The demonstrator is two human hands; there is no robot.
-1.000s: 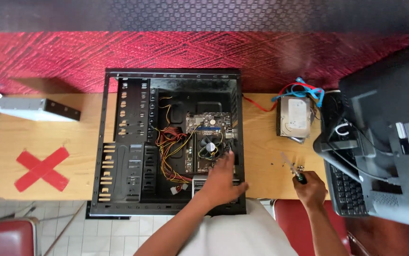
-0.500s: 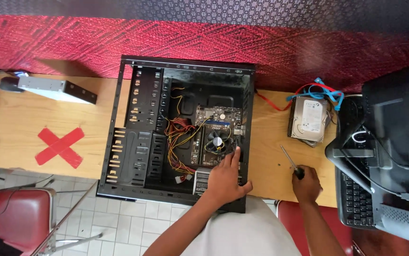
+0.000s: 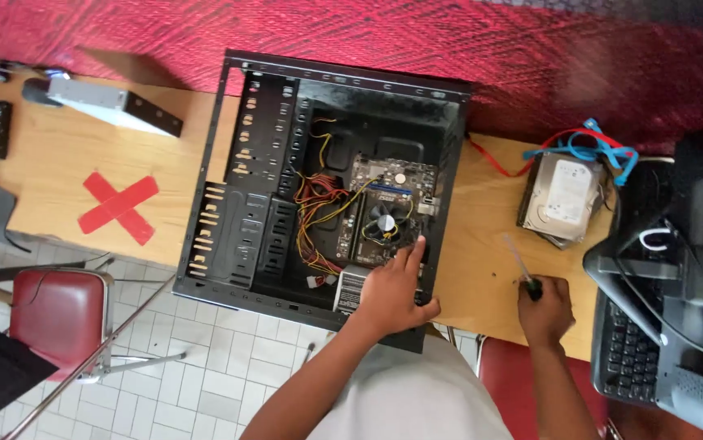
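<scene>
An open black computer case (image 3: 327, 187) lies on its side on a pale wooden table (image 3: 58, 163), its side panel off so the inside faces up within easy reach. The left hand (image 3: 391, 292) rests inside it at the near edge, fingers loosely together and pointing toward the motherboard (image 3: 384, 213), one fingertip at the board's edge beside the round cooler fan (image 3: 384, 223); it clamps nothing. A tangle of red, yellow and black wires (image 3: 319, 220) runs beside the board, next to stamped metal drive bays. The right hand (image 3: 545, 308) sits on the table just right of the case, fingers curled shut around the dark handle of a screwdriver (image 3: 522, 269), whose thin shaft lies slanted across the wood, pointing away from the person. Farther right a boxy silver hard drive (image 3: 565, 197) rests under looped blue and red cables (image 3: 588, 147). A red tape cross (image 3: 119, 208) marks the table's left part.
</scene>
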